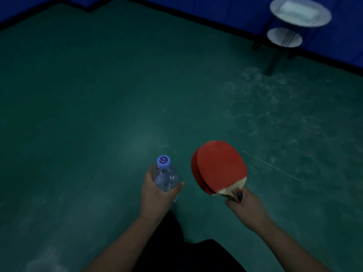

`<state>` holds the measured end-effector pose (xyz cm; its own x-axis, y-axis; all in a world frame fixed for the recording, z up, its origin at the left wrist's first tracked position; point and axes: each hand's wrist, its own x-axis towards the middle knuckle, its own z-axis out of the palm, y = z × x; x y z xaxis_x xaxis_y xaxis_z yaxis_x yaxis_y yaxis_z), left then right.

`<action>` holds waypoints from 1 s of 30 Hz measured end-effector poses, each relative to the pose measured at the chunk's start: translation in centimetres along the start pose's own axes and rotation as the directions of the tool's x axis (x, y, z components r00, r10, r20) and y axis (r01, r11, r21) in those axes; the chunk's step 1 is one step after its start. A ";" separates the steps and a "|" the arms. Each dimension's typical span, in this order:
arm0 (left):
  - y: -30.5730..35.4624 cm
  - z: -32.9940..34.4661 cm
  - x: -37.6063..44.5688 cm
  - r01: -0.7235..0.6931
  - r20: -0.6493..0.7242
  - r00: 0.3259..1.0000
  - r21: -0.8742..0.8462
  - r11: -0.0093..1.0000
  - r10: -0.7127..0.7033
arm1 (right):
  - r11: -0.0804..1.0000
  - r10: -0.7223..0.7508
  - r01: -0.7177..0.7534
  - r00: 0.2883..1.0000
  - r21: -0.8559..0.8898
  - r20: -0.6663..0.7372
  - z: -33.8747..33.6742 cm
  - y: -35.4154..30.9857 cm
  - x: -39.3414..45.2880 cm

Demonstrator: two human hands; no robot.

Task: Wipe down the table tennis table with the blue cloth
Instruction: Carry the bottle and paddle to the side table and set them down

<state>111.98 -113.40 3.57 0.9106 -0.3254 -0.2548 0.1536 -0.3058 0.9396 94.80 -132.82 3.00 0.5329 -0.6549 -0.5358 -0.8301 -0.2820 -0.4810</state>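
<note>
My left hand grips a clear plastic water bottle with a purple-blue cap, held upright over the floor. My right hand grips the handles of two red table tennis paddles stacked one on the other, their blades pointing away from me. Neither the table tennis table nor a blue cloth is in view.
Below me lies a dark green floor with scuffed pale patches at the right. A blue barrier with a black base runs along the far edge. A small round two-tier side table holding a white folded item stands at the far right.
</note>
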 end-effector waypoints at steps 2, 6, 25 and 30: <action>1.3 2.8 3.0 -0.011 0.058 0.998 0.010 1.000 0.010 | 0.999 0.035 -0.034 0.999 0.028 -0.028 -1.7 0.3 2.6; 4.0 9.1 10.7 -0.004 0.135 0.991 0.020 1.000 0.001 | 0.990 0.131 -0.127 0.989 0.059 -0.066 -5.4 -0.3 8.8; 20.2 41.2 42.6 -0.116 0.418 0.907 0.107 0.987 0.061 | 0.855 0.442 -0.350 0.879 0.383 -0.182 -28.8 -3.0 38.9; 23.8 51.4 49.0 -0.113 0.390 0.919 0.109 0.988 0.062 | 0.864 0.425 -0.339 0.888 0.373 -0.177 -37.2 -0.9 49.4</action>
<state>140.51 -182.61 1.75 0.6963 -0.6670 -0.2651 0.0069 -0.3631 0.9317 115.78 -191.01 2.83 0.0912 -0.8252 -0.5574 -0.8366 0.2401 -0.4924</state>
